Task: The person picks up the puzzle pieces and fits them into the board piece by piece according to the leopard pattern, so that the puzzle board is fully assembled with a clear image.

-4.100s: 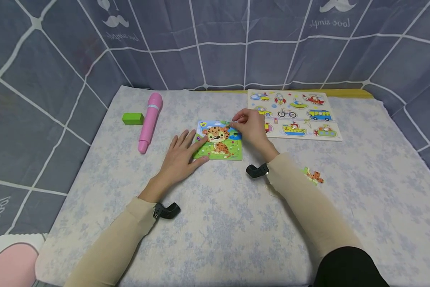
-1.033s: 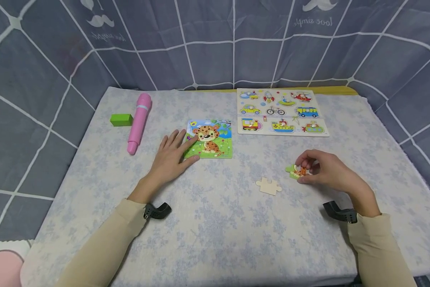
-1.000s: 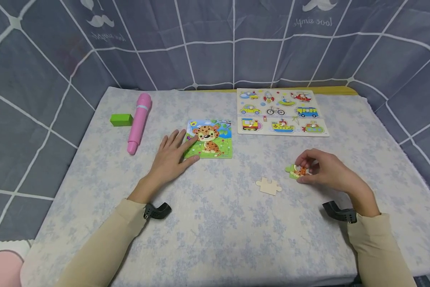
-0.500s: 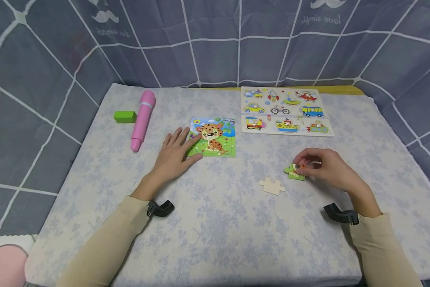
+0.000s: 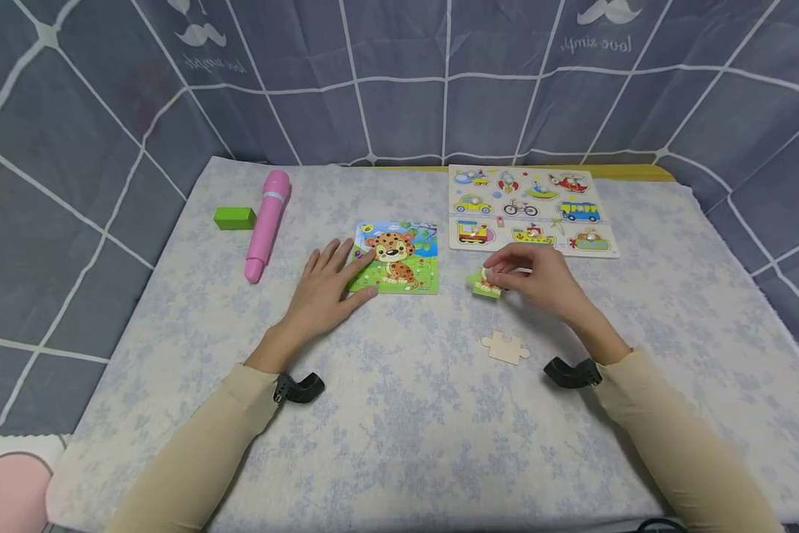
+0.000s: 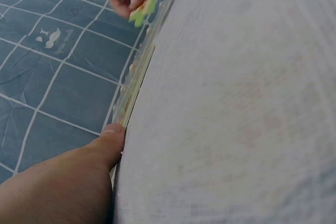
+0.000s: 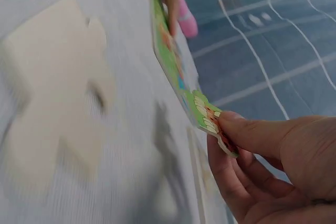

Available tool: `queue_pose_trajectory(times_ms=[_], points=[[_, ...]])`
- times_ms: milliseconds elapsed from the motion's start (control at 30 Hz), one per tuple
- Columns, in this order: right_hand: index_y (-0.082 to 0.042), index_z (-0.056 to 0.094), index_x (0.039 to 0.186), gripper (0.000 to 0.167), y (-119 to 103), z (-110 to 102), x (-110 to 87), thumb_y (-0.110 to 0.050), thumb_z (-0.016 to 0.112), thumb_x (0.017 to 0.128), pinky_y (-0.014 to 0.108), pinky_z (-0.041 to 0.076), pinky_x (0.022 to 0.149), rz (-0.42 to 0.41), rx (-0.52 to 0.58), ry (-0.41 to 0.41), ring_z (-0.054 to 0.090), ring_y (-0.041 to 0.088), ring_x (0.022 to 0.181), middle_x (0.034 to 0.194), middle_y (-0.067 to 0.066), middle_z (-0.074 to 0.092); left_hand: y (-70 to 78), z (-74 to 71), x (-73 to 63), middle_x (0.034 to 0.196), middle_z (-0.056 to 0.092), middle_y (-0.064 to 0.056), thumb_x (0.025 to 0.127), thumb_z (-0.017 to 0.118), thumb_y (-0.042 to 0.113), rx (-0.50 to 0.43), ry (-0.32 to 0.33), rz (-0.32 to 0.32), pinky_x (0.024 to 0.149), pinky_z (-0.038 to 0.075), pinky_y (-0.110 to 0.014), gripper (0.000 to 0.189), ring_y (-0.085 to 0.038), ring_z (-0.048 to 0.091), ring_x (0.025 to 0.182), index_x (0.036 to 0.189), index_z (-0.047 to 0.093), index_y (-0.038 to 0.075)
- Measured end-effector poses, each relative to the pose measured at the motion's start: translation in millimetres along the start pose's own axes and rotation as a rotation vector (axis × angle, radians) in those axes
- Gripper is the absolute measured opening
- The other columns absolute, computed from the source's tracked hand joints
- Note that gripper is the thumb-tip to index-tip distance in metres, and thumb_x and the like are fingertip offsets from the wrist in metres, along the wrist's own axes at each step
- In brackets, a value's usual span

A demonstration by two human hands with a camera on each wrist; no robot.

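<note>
My right hand (image 5: 535, 281) pinches a green jigsaw puzzle piece (image 5: 486, 285) printed with part of a spotted leopard. In the right wrist view the thumb presses one face of the piece (image 7: 207, 113), clear above the table. To its left lies the leopard jigsaw puzzle (image 5: 400, 266) in its square board. My left hand (image 5: 322, 289) lies flat at that board's left side, with index finger and thumb over its edge. Bare side up, a second puzzle piece (image 5: 504, 346) lies on the cloth below my right hand; the right wrist view shows that plain piece (image 7: 58, 87) large and blurred.
A vehicle peg puzzle board (image 5: 532, 209) lies at the back right, just beyond my right hand. Left of the leopard puzzle are a pink toy microphone (image 5: 267, 226) and a green block (image 5: 235, 218). A grey checked curtain (image 5: 406, 111) stands behind the table.
My right hand, earlier at the leopard puzzle's upper right, went right to the printed piece, picked it up and now brings it leftward toward the board. The left hand stays in place.
</note>
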State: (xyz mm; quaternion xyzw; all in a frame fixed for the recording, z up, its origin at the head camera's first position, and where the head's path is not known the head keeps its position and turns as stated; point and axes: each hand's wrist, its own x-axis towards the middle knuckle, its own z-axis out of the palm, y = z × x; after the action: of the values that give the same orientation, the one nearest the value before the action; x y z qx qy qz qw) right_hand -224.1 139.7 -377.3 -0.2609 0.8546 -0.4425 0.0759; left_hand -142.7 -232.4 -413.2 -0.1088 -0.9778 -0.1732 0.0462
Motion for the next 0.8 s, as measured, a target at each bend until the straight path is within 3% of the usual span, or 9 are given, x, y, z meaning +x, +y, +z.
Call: queue_pose_trajectory(times_ms=[200,400,567,800], points=[[-0.006,0.078,0.106,0.012,-21,36,36.9,-0.008,0.079,0.095,0.025,0.057,0.075,-0.083,0.031,-0.056,0.072,0.023,0.087,0.095,0.011,0.076,-0.7,0.5,-0.1,0.174,0.024,-0.017,0.105,0.058,0.054,-0.004,0.003,0.002,0.133,0.003,-0.059,0.068,-0.038,0.012,0.164,0.165,0.039,0.027],[-0.004,0.078,0.105,0.011,-38,68,63.8,-0.007,0.079,0.094,0.035,0.058,0.08,-0.134,0.059,-0.055,0.072,0.024,0.087,0.094,0.012,0.075,-2.1,1.4,-0.3,0.175,0.023,-0.017,0.105,0.057,0.054,0.002,-0.006,-0.002,0.133,0.003,-0.059,0.069,-0.038,0.011,0.164,0.166,0.037,0.028],[-0.005,0.079,0.103,0.011,-50,91,77.5,-0.007,0.081,0.093,0.037,0.058,0.084,-0.146,0.022,-0.044,0.072,0.023,0.087,0.094,0.01,0.076,-2.6,2.1,0.8,0.175,0.022,-0.016,0.105,0.056,0.056,0.009,-0.011,0.0,0.133,0.003,-0.059,0.069,-0.038,0.011,0.164,0.166,0.037,0.03],[-0.004,0.078,0.104,0.01,-59,110,85.0,-0.008,0.079,0.095,0.033,0.055,0.077,-0.157,-0.051,-0.05,0.067,0.021,0.085,0.094,0.009,0.073,-3.1,1.6,0.9,0.175,0.022,-0.016,0.105,0.056,0.056,0.008,-0.006,0.002,0.132,0.004,-0.06,0.068,-0.039,0.012,0.164,0.166,0.038,0.03]])
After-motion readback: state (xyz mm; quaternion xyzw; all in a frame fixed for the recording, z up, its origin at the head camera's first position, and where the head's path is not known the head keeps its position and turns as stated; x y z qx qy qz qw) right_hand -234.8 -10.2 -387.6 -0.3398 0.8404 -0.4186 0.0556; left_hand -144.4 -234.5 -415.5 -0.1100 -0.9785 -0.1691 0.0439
